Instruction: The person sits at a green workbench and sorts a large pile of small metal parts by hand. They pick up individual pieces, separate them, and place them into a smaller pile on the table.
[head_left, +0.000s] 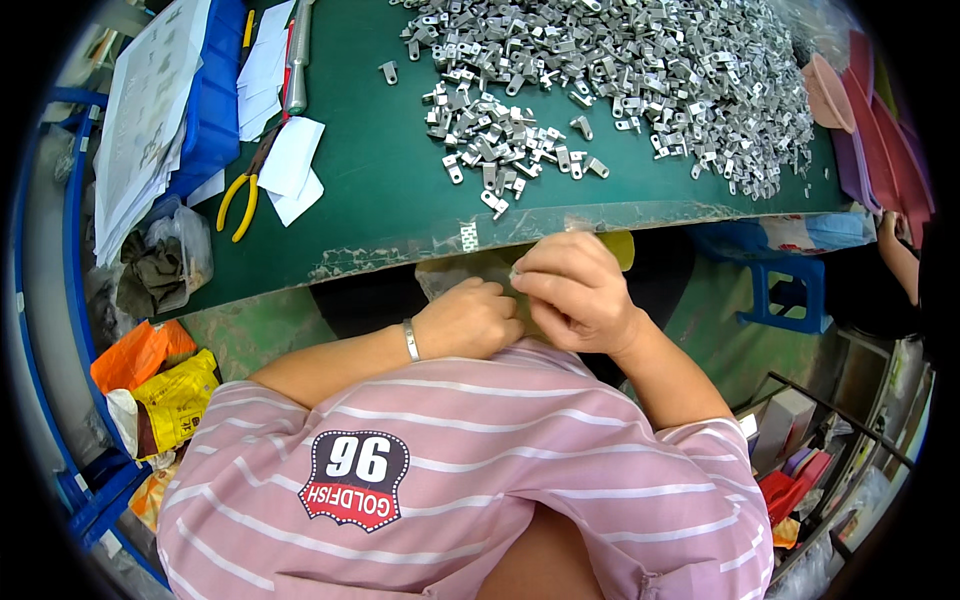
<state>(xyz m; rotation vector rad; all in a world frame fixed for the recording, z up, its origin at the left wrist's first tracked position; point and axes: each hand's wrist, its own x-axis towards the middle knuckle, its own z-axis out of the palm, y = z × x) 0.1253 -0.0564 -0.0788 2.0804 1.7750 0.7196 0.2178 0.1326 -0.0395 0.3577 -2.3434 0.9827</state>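
Note:
Just off the table's near edge, my left hand is curled closed, knuckles up, with a metal bracelet on its wrist. What it may hold is hidden. Beside it and a little higher, my right hand pinches thumb and fingers together; a tiny pale bit shows at the fingertips, too small to name. On the green table ahead lies a small cluster of bent metal brackets, each with a hole. Behind and to the right spreads a large heap of the same brackets.
Yellow-handled pliers, white paper and a blue bin occupy the table's left. Pink and purple trays stand at the right. Below are a yellow container and a blue stool. Another person's arm shows far right.

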